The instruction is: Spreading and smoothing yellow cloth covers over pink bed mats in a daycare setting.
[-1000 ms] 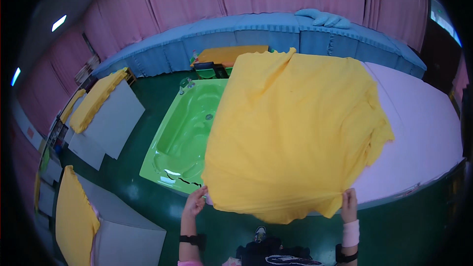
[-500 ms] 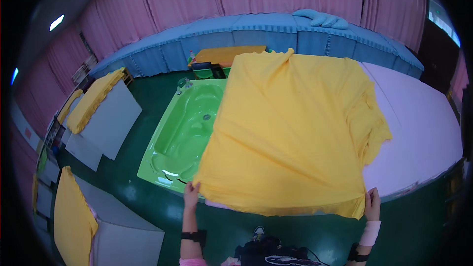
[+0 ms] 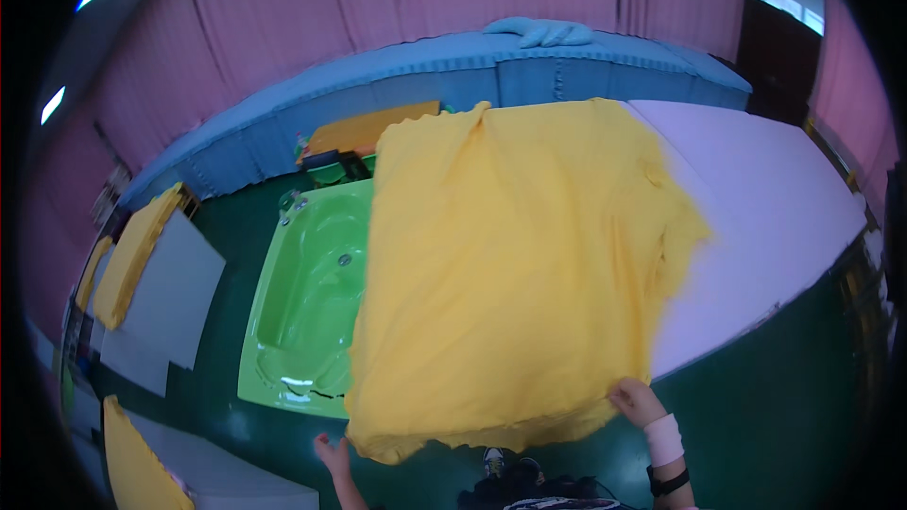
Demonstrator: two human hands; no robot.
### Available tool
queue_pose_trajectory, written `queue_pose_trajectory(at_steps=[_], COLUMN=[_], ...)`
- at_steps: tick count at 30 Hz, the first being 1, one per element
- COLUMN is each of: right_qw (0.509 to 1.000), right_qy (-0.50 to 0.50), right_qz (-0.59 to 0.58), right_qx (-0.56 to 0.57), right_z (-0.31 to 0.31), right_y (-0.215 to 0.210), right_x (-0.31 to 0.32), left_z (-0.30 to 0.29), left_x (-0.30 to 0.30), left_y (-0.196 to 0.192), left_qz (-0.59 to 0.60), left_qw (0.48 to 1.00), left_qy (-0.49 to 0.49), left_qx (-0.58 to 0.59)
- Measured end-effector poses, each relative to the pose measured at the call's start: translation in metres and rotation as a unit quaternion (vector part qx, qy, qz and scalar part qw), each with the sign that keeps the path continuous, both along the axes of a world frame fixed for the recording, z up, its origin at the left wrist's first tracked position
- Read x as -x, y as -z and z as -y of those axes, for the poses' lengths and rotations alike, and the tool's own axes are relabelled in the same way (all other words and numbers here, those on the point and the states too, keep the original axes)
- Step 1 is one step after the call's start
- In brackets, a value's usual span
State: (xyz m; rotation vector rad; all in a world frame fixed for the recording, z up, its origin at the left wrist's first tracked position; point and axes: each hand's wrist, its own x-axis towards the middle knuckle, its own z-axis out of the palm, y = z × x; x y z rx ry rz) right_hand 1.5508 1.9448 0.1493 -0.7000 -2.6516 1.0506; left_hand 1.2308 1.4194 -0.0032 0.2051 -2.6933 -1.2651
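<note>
A large yellow cloth (image 3: 515, 274), shaped like a T-shirt, lies spread across the left part of a long white table (image 3: 765, 217); its left side hangs over the table's edge, above the green tub. My right hand (image 3: 635, 401) grips the near hem at the lower right. Just left of the drooping lower-left corner is my left hand (image 3: 333, 456), fingers spread, with no cloth visibly in it. A white band and a dark watch sit on my right wrist.
A bright green bathtub (image 3: 312, 302) stands on the dark green floor left of the white table. Blue-draped tables (image 3: 567, 71) run along the back before pink curtains. Grey tables at left carry yellow cloth piles (image 3: 132, 255). More yellow cloth (image 3: 142, 463) lies at lower left.
The near hem has dropped lower and bunched. My right hand moved left along it. My left hand has come off the corner it gripped and sits lower.
</note>
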Motion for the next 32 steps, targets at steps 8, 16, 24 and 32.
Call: queue_pose_trajectory(at_steps=[8,16,24,32], right_qw=[0.985,0.921,0.883,0.724], right_qy=[0.107,0.297,0.351,0.016], right_qz=[-0.075,-0.137,-0.072,-0.406], right_qx=[-0.113,0.212,0.303,0.558], right_z=[-0.085,-0.359,-0.527,-0.543], right_y=[-0.015,0.067,0.078,0.012], right_x=[-0.021,-0.056,0.043,-0.045], left_z=[-0.135,-0.28,-0.401,-0.513], left_x=[-0.043,-0.124,-0.233,-0.31], left_y=[-0.099,-0.108,-0.112,-0.161], left_qz=[-0.047,-0.033,-0.087,-0.023], left_qw=[0.972,0.925,0.909,0.882], left_qy=[0.217,0.378,0.4,0.396], left_qx=[-0.077,-0.031,0.081,0.255])
